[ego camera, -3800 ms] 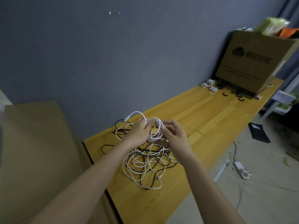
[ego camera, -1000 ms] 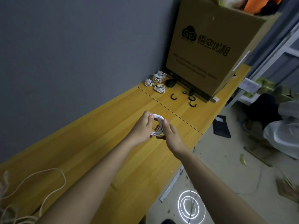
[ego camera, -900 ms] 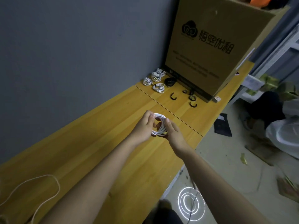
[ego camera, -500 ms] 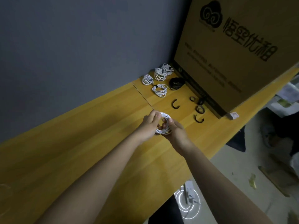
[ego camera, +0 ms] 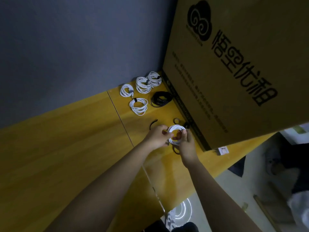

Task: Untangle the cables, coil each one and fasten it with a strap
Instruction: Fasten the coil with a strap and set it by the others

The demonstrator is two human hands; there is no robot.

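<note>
Both your hands, left hand [ego camera: 158, 136] and right hand [ego camera: 187, 143], pinch the white coil [ego camera: 175, 131] over the bench [ego camera: 66, 148]; strapping comes next, so free one hand for the black strap [ego camera: 153, 123] just left.

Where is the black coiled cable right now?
Head view: the black coiled cable lies on the table, right of the white coils, against the cardboard box.

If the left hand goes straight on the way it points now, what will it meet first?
Probably the white coil it already pinches with the right hand; beyond that, likely the cardboard box, though depth is unclear.
</note>
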